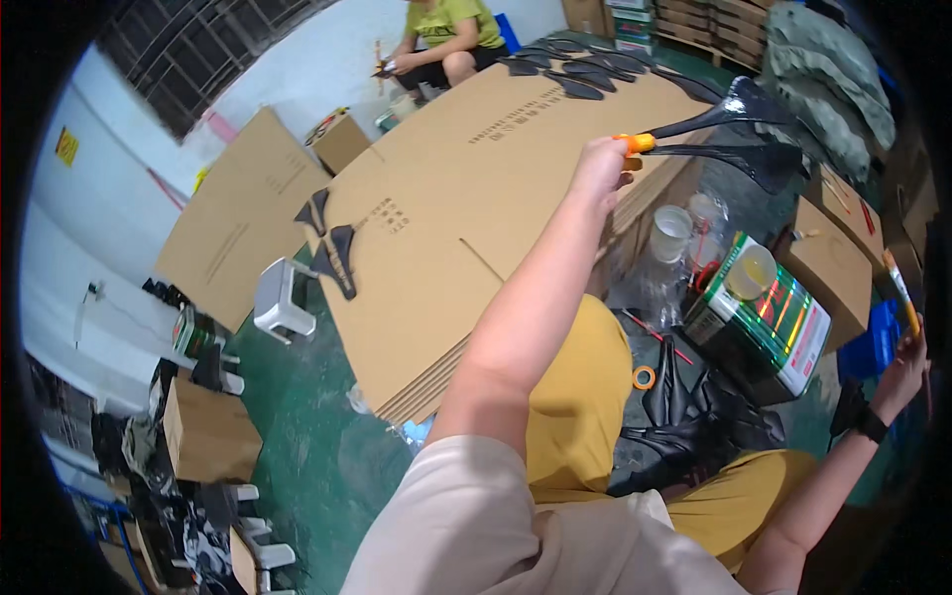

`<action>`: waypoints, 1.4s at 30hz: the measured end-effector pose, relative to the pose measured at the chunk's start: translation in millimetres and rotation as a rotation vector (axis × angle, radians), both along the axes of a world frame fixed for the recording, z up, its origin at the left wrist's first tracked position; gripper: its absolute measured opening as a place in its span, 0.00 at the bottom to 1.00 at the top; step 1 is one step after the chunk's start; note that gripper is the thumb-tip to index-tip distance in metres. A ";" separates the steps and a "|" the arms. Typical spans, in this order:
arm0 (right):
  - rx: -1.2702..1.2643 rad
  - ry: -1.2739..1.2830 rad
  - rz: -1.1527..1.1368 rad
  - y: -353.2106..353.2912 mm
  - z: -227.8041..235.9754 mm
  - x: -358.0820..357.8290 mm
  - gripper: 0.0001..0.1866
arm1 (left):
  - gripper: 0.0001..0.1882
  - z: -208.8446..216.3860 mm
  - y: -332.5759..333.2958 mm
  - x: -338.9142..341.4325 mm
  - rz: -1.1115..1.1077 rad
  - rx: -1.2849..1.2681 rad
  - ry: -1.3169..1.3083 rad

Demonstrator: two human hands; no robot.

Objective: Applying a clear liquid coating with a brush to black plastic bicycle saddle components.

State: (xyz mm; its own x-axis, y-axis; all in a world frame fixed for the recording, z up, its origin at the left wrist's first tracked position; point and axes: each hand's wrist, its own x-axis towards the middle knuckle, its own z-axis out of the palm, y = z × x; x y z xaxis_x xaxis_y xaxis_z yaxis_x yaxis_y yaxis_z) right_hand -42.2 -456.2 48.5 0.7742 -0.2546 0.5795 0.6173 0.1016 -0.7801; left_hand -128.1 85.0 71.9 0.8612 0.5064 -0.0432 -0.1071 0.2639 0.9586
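Observation:
My left hand [601, 171] reaches out over the right edge of the cardboard stack. It is closed on the narrow end of a glossy black forked piece [759, 164], shaped like a bicycle saddle shell, whose two broad wings point right. Orange coverings [638, 144] show at the fingertips. Off to the far right, my right hand [900, 372] grips a paintbrush [900, 288], bristles upward. Beneath the reach of both hands stands a green and white tin [769, 322], with a clear plastic cup [752, 273] of yellowish liquid on top.
Similar black pieces [595, 74] lie at the far end of the flat cardboard stack [446, 268], and several more [337, 260] at its left. A seated person [446, 35] works beyond. Cardboard boxes [828, 263] stand right; a white stool [285, 297] stands left. Black parts [694, 416] lie near my knees.

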 end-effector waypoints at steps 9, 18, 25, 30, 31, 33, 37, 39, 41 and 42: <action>-0.015 0.080 0.187 36.4 -15.9 37.9 0.14 | 0.12 22.3 119.8 -170.7 0.433 -0.070 0.016; -0.037 -0.011 0.124 73.8 -30.2 45.3 0.13 | 0.08 -47.0 69.1 -383.6 0.735 -0.502 -0.275; -0.137 0.015 0.217 101.8 -20.7 35.2 0.13 | 0.09 -88.6 -8.4 -426.5 0.966 -0.685 -0.331; -0.105 -0.050 0.241 110.5 -23.0 35.3 0.11 | 0.10 -106.5 -32.6 -425.8 1.062 -0.764 -0.352; -0.097 0.012 0.283 113.6 -17.2 30.4 0.12 | 0.10 -108.4 -38.0 -426.4 1.063 -0.787 -0.349; -0.051 0.025 0.247 124.9 -11.8 17.5 0.10 | 0.10 -119.7 -42.7 -428.5 1.074 -0.819 -0.328; -0.005 0.096 0.309 111.8 -7.6 16.9 0.10 | 0.10 -130.3 -47.6 -415.6 1.104 -0.888 -0.361; 0.004 0.153 0.336 103.9 -8.0 16.5 0.11 | 0.10 -133.5 -50.2 -408.3 1.115 -0.914 -0.362; 0.026 0.146 0.329 102.3 -8.5 13.9 0.10 | 0.11 -140.2 -49.5 -406.2 1.118 -0.914 -0.372; 0.051 0.142 0.326 101.4 -8.4 12.7 0.10 | 0.11 -145.6 -48.3 -405.3 1.116 -0.917 -0.373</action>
